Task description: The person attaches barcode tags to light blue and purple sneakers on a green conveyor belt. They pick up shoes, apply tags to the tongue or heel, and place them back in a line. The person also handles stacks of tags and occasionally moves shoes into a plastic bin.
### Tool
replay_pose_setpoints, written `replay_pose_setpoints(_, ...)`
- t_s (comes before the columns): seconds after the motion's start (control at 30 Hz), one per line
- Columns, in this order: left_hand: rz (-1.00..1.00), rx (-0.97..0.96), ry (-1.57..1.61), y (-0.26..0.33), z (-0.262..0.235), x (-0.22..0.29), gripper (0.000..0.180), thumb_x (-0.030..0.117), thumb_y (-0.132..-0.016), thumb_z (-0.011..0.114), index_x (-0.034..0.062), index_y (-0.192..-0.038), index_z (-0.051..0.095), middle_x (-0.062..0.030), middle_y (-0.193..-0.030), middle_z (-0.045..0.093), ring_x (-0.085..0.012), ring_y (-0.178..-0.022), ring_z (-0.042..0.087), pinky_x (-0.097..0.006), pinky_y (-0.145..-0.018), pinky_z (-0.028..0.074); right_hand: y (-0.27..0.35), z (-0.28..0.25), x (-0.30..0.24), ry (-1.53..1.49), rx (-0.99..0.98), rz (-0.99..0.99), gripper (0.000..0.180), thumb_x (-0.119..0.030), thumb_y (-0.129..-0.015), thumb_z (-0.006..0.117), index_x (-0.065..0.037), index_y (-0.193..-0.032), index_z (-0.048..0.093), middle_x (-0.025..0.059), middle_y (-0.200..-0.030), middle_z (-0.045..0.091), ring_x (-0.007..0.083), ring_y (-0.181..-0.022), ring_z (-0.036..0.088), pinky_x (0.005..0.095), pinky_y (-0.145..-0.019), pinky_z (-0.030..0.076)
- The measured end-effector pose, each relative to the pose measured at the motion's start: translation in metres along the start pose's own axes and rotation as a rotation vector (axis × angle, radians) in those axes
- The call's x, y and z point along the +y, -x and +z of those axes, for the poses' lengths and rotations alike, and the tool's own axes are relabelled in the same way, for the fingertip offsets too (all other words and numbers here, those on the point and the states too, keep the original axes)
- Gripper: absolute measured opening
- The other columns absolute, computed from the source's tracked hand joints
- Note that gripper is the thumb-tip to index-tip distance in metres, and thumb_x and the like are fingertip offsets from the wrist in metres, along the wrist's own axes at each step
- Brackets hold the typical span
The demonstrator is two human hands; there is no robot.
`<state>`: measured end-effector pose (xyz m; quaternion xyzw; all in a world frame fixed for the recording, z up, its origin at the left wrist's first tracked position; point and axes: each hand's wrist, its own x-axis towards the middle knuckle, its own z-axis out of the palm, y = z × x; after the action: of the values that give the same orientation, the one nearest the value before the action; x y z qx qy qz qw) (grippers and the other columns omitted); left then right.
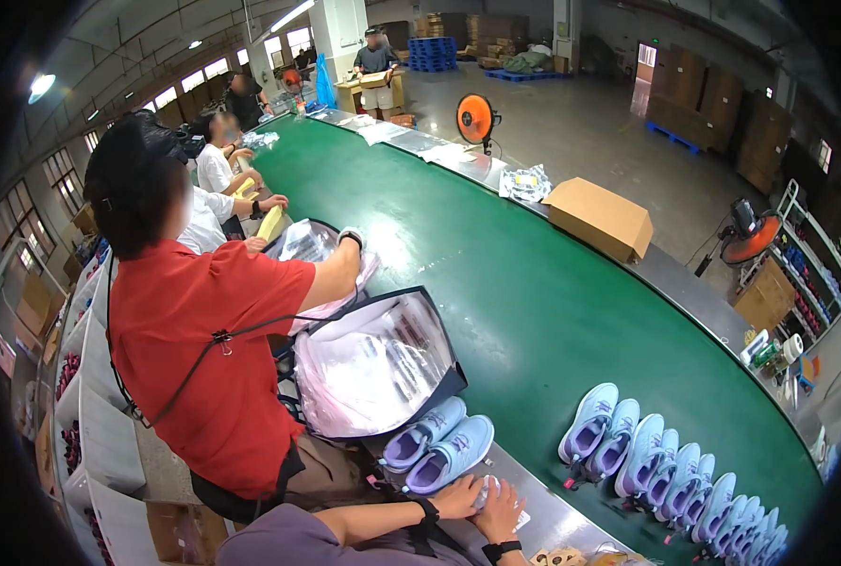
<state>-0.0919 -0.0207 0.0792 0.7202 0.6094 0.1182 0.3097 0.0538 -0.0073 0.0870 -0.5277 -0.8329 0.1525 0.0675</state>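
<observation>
Low in the view, my left hand (458,498) and my right hand (500,517) meet over the metal table edge. Their fingers close around a small crumpled whitish wad (484,490), paper or thin plastic; I cannot tell which. Just beyond my left hand stands a pair of light blue sneakers (451,455) with purple lining, side by side with a small pink tag near the heels. To the right, a long row of matching sneakers (668,469) lines the green belt. Part of a white slip shows beside my right hand.
On my left a person in a red shirt (203,358) reaches over a dark-rimmed bin (456,379) of plastic-wrapped packs. Further people work along the green conveyor belt (505,311). A cardboard box (600,219) and an orange fan (475,118) stand by its far side. Tan crumpled pieces (558,557) lie near my right wrist.
</observation>
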Motion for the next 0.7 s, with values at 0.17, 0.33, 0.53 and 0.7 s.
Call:
replay_pose_setpoints(0.17,-0.049,0.041,0.076,0.001,0.013,0.01,0.085,0.021,-0.068,0.068,0.0018,-0.137,0.022,-0.0243,-0.119,0.042,-0.0423,-0.108,0.047,-0.047,-0.09,0.043,0.016,-0.018,-0.002,-0.016,-0.071,0.102,0.1,-0.037,-0.049,0.083,-0.019,-0.135,0.035,0.0118,-0.134,0.037,0.0358,-0.124,0.033,0.0661,-0.091,0.03)
replay_pose_setpoints(0.33,-0.148,0.077,-0.024,-0.002,0.019,0.024,0.091,0.025,-0.065,0.07,0.0001,-0.137,0.021,-0.022,-0.115,0.042,-0.0411,-0.109,0.045,-0.045,-0.086,0.046,0.031,-0.021,0.017,-0.043,-0.124,0.172,0.106,-0.037,-0.048,0.084,-0.021,-0.138,0.03,0.0107,-0.135,0.036,0.0358,-0.125,0.032,0.0659,-0.089,0.032)
replay_pose_setpoints(0.53,-0.2,0.165,-0.057,-0.006,0.025,0.036,0.088,0.023,-0.066,0.071,0.0002,-0.136,0.023,-0.0201,-0.113,0.042,-0.0393,-0.106,0.045,-0.045,-0.081,0.047,0.035,-0.02,0.027,-0.045,-0.113,0.209,0.108,-0.035,-0.048,0.085,-0.021,-0.139,0.028,0.0077,-0.133,0.038,0.0348,-0.124,0.034,0.0582,-0.086,0.038)
replay_pose_setpoints(0.7,-0.191,0.207,-0.078,-0.001,0.033,0.041,0.08,0.014,-0.066,0.069,0.0001,-0.133,0.029,-0.0183,-0.11,0.044,-0.0371,-0.103,0.048,-0.045,-0.078,0.048,0.041,-0.014,0.037,-0.063,-0.052,0.138,0.107,-0.034,-0.049,0.085,-0.02,-0.139,0.029,0.0049,-0.126,0.043,0.028,-0.115,0.042,0.055,-0.083,0.039)
